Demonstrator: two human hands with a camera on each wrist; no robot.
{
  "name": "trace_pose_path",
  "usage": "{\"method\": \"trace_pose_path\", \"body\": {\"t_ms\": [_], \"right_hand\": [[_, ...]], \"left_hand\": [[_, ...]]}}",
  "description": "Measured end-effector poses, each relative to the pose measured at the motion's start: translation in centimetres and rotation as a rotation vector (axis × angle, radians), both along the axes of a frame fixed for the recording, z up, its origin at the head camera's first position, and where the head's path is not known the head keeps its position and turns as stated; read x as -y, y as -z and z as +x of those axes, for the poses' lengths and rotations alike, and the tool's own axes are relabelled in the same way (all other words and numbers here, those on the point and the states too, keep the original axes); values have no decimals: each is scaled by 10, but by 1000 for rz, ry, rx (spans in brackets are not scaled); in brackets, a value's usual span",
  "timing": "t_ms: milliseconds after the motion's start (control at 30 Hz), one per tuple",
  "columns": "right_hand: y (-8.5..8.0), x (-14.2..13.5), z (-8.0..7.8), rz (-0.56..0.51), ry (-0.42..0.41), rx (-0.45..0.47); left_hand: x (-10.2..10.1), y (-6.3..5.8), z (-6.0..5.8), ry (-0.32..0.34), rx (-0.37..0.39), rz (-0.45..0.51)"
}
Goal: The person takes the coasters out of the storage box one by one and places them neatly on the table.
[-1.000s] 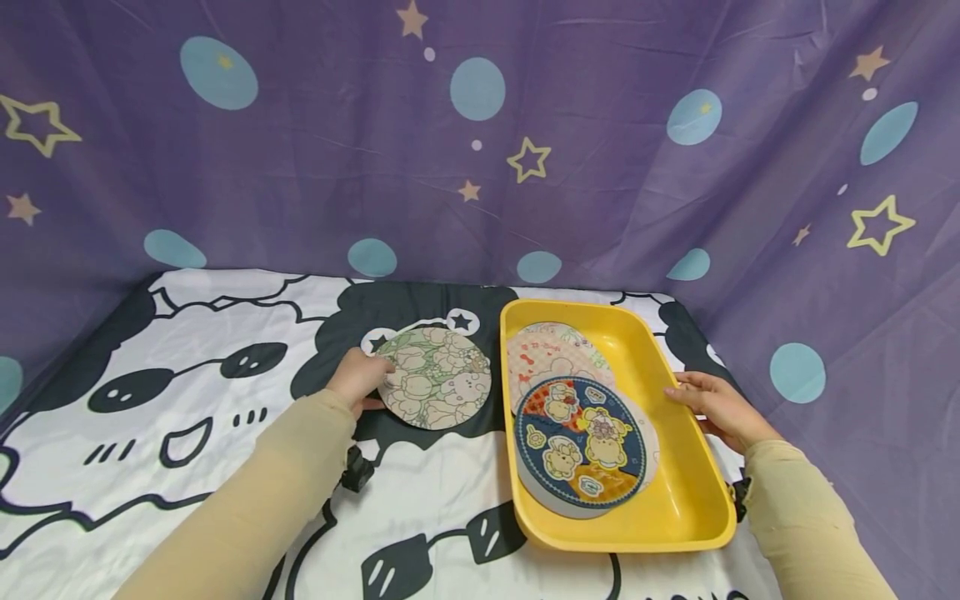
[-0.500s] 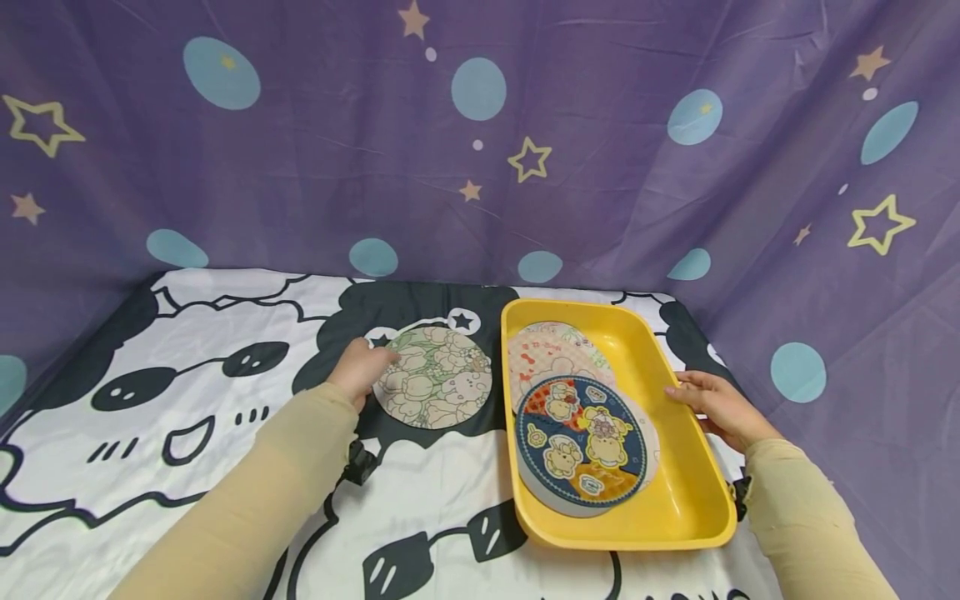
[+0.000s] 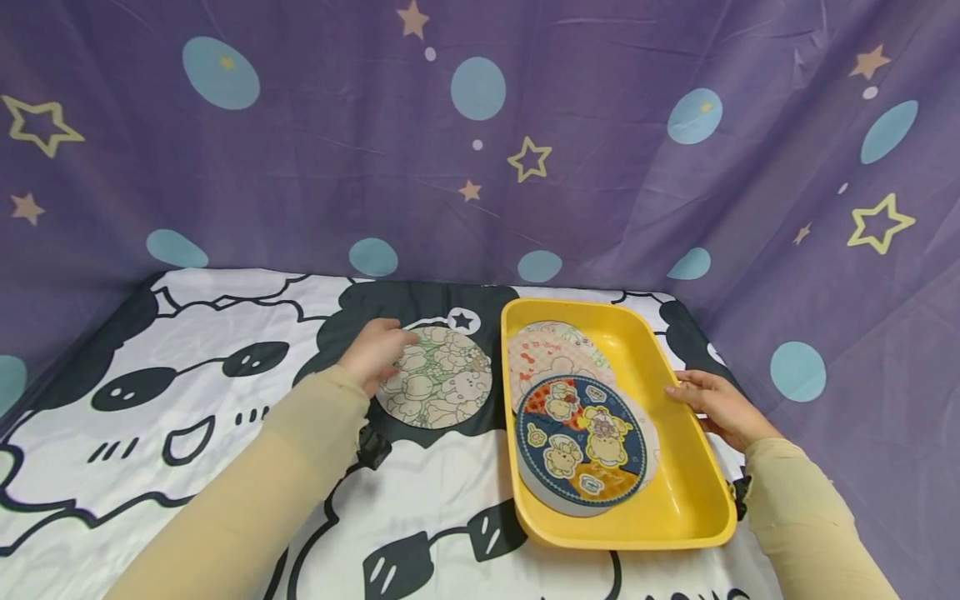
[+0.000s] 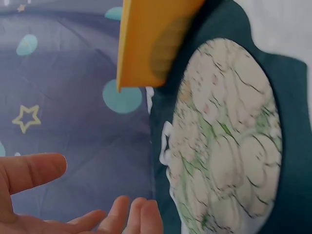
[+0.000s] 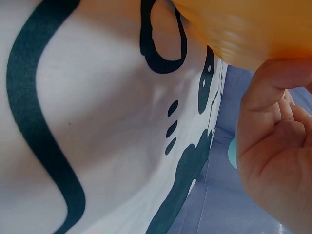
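A flat round disc (image 3: pixel 450 383) printed with pale line drawings and green stems lies on the cloth, left of a yellow tray (image 3: pixel 693 475). My left hand (image 3: pixel 375 354) is over its upper left edge. In the left wrist view the thumb and fingers spread apart, with nothing between them and the disc (image 4: pixel 226 146) beside them. The right hand (image 3: pixel 723 408) holds the tray's right rim, thumb over the edge and fingers outside. Inside the tray, a dark blue round piece (image 3: pixel 555 437) with bear pictures overlaps paler discs, one of them pink (image 3: pixel 547 358) with red marks.
A black and white cartoon cloth (image 3: pixel 247 450) covers the table. Behind it hangs a purple curtain (image 3: pixel 360 150) with stars and blue ovals. The tray's raised wall (image 4: pixel 151 53) stands close to the disc's right side.
My left hand has let go of the disc's left edge and shifted up and to the right over it. The disc, the tray and my right hand have stayed in place.
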State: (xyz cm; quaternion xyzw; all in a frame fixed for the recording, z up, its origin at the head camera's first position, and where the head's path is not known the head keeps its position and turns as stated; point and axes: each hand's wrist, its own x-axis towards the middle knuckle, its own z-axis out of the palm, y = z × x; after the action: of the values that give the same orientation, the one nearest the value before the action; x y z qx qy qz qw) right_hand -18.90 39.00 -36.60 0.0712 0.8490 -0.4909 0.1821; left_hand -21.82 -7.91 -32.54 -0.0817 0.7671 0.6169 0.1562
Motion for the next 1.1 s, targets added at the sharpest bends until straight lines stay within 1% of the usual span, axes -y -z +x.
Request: {"method": "trace_pose_path", "body": {"t_ms": [200, 433, 533, 767, 867, 933, 1100], "right_hand": [[0, 0, 0, 5, 5, 6], [2, -1, 0, 6, 8, 11], [2, -1, 1, 7, 10, 14], [2, -1, 1, 9, 9, 8], [2, -1, 1, 6, 7, 5], [2, -1, 1, 3, 4, 4], [1, 0, 0, 2, 4, 4]], "left_hand": [[-15, -11, 0, 37, -9, 46], [-30, -20, 2, 97, -36, 60], [-37, -23, 3, 97, -28, 60], [-51, -29, 1, 111, -17, 124], [-58, -31, -1, 120, -16, 130], [-62, -32, -1, 125, -7, 164], [-72, -31, -5, 120, 47, 291]]}}
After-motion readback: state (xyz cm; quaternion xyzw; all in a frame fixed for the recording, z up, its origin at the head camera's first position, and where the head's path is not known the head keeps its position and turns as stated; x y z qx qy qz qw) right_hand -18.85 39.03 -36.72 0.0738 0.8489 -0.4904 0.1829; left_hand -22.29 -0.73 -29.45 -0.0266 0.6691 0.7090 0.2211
